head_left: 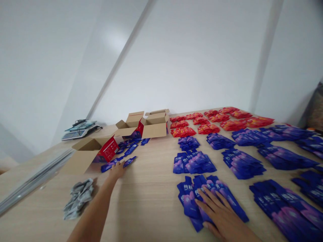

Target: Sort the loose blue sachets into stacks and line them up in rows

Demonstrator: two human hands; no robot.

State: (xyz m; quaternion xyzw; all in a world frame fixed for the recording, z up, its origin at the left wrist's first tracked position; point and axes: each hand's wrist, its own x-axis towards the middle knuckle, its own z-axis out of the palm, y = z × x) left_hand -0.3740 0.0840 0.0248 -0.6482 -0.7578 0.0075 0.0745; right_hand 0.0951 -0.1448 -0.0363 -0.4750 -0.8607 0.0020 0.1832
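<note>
My right hand (222, 213) lies with fingers spread on a fanned group of blue-purple pouches (188, 195) at the near right. My left hand (118, 170) reaches forward to the loose pouches beside an open carton. Its fingers are bent round a small blue pouch (129, 161), whose outer end sticks out to the right. Another blue pouch (107, 166) lies just left of these fingers. More loose blue pouches (131, 149) are scattered behind, between the cartons.
Open cartons (85, 151), (155, 129) stand at the left and back. Groups of red pouches (183, 131) and blue pouches (243, 163) cover the right side. A crumpled grey cloth (78, 198), metal strips (37, 178) and a flat scale-like device (79, 132) are on the left.
</note>
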